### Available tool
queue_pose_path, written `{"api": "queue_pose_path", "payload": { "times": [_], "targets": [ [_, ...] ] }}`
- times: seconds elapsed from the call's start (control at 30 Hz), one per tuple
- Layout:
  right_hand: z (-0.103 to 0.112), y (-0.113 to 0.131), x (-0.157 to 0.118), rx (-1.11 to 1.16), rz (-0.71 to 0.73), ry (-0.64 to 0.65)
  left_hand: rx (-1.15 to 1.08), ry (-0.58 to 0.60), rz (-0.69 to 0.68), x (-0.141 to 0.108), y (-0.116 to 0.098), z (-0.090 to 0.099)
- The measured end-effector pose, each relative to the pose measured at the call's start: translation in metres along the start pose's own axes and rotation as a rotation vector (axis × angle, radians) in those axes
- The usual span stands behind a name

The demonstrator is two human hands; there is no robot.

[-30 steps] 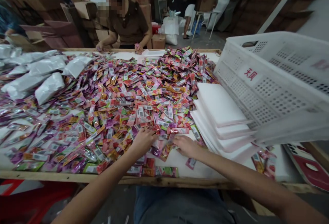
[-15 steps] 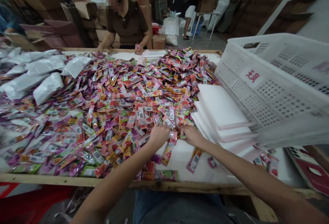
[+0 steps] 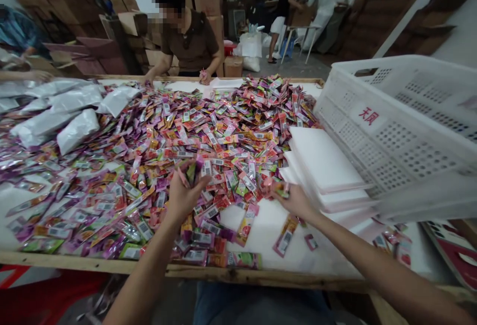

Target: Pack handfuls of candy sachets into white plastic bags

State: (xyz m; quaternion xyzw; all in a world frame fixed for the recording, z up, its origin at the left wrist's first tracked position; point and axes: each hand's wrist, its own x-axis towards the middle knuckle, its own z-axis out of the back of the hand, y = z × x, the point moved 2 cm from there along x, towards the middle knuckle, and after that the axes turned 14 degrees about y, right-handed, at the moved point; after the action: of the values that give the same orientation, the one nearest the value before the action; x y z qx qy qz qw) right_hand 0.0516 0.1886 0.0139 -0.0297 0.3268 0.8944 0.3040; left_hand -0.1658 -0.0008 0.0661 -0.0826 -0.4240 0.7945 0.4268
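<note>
My left hand (image 3: 183, 195) is over the near middle of a wide heap of small printed sachets (image 3: 219, 136), closed around a few of them. Purple and green ends of the held sachets (image 3: 191, 172) stick up between thumb and fingers. To the right, my right hand (image 3: 294, 200) pinches one or more pink and orange sachets (image 3: 278, 189) at the heap's right edge. Below it, an orange-and-pink sachet (image 3: 286, 235) lies alone on the white tabletop. Beside my right hand rises a stack of flat white bags (image 3: 324, 158).
A white perforated crate (image 3: 402, 131) stands at the right beyond the bags. Filled white packets (image 3: 78, 128) lie on the left of the heap. Across the table a co-worker (image 3: 190, 41) handles sachets. A wooden strip (image 3: 261, 275) edges the table's near side.
My left hand has moved left, and sachets now show in its grip. My right hand has shifted slightly right, with sachets visible at its fingertips. The view has shifted a little.
</note>
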Motion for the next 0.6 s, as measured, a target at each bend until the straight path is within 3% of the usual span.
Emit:
{"api": "queue_pose_path", "payload": {
  "times": [0.1, 0.17, 0.27, 0.37, 0.5, 0.6],
  "targets": [
    [-0.007, 0.024, 0.031, 0.06, -0.053, -0.144, 0.312, 0.263, 0.098, 0.022, -0.005, -0.015],
    [-0.019, 0.035, 0.049, -0.006, -0.094, -0.081, 0.585, 0.465, 0.174, 0.029, -0.001, -0.032],
    [-0.031, 0.034, 0.058, -0.081, -0.18, 0.024, 0.775, 0.571, 0.149, 0.027, 0.01, -0.044],
    [-0.025, 0.02, 0.05, 0.016, -0.191, 0.045, 0.702, 0.521, 0.088, 0.018, 0.022, -0.033],
    [-0.005, 0.009, 0.036, 0.347, -0.175, -0.009, 0.292, 0.224, 0.003, 0.002, 0.028, -0.001],
    [0.003, 0.014, 0.029, 0.428, -0.156, 0.005, 0.073, 0.178, 0.031, -0.018, 0.028, 0.016]
  ]
}}
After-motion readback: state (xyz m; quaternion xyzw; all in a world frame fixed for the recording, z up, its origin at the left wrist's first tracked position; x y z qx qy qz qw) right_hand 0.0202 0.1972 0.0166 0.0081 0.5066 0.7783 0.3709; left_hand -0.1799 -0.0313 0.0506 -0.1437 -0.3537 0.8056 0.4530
